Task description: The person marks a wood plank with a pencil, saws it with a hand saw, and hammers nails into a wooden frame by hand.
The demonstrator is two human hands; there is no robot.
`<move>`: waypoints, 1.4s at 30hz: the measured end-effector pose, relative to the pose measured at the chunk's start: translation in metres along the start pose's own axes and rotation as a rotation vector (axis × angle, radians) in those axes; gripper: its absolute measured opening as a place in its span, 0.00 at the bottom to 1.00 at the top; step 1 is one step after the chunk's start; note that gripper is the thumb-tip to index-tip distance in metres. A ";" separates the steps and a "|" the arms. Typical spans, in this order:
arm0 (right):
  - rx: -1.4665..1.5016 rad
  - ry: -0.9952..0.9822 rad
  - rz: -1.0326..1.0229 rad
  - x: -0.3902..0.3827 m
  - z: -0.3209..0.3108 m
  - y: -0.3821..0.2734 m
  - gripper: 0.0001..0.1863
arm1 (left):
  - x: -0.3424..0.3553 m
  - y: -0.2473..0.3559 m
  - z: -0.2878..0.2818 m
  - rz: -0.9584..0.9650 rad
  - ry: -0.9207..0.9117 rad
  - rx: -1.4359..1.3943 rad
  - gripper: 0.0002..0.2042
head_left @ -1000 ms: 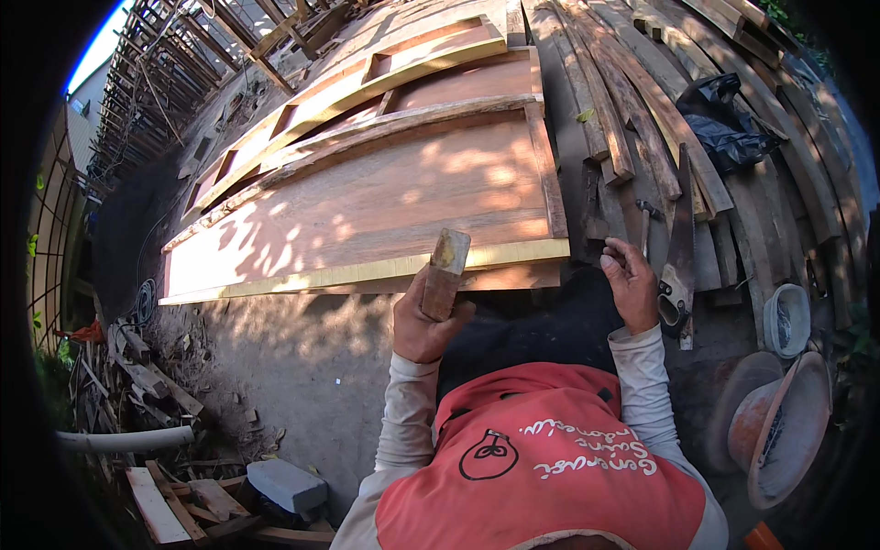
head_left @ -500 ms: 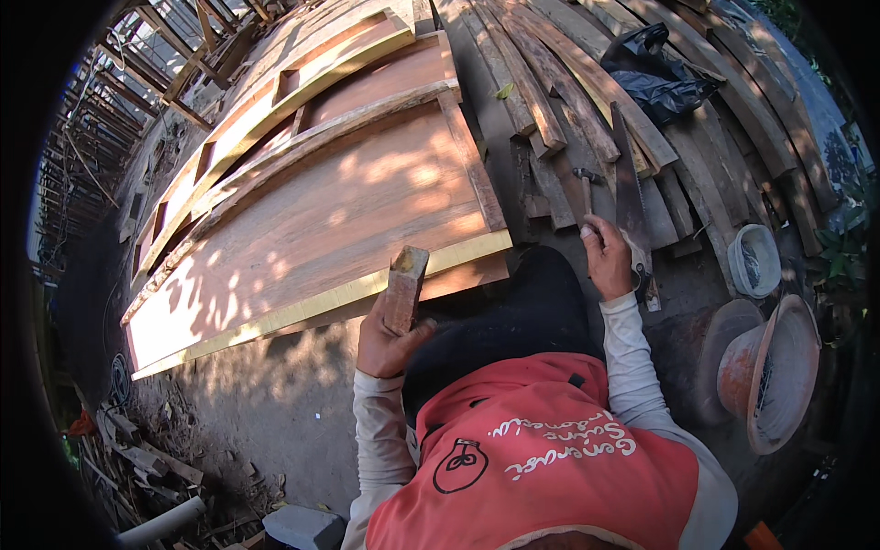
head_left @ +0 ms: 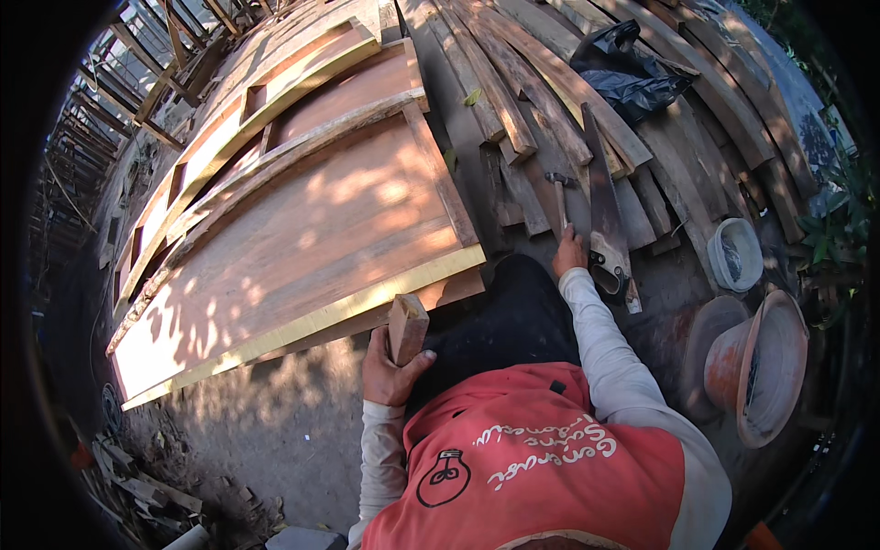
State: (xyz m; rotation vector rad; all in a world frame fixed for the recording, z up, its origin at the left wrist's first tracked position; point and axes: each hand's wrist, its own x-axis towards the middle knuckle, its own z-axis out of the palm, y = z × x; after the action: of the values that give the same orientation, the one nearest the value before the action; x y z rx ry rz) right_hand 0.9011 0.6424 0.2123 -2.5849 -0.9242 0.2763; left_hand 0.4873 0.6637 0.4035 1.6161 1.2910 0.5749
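My left hand [head_left: 389,374] is closed around a short wooden block [head_left: 407,330], held upright near the near edge of a framed plywood panel [head_left: 321,238]. My right hand [head_left: 570,254] reaches forward, its fingers closed at the near end of the handle of a hammer [head_left: 562,197]. The hammer's head points away from me, beside the timber pile. Just right of that hand lies a handsaw [head_left: 605,211], its blade pointing away and its handle toward me.
Long timber planks [head_left: 706,119] are piled ahead and to the right, with a black plastic bag [head_left: 628,73] on top. A small pale tub [head_left: 735,256] and a wide-brimmed hat-shaped container [head_left: 765,367] sit at right. Wood scraps [head_left: 151,490] litter the lower left.
My right hand has moved forward onto the hammer's handle end, arm straighter. My left hand has lowered slightly with the block, which now tilts differently. The whole view has shifted a little.
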 end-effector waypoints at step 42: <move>0.655 -0.746 -0.301 -0.316 -0.176 -0.137 0.19 | -0.047 -0.036 -0.103 0.619 0.554 0.557 0.39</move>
State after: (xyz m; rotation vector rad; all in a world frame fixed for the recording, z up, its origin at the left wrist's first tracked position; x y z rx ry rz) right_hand 0.6361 0.4867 0.4465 -1.7009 -1.1787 1.2668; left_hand 0.3710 0.6587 0.4258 2.4706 1.4075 1.1779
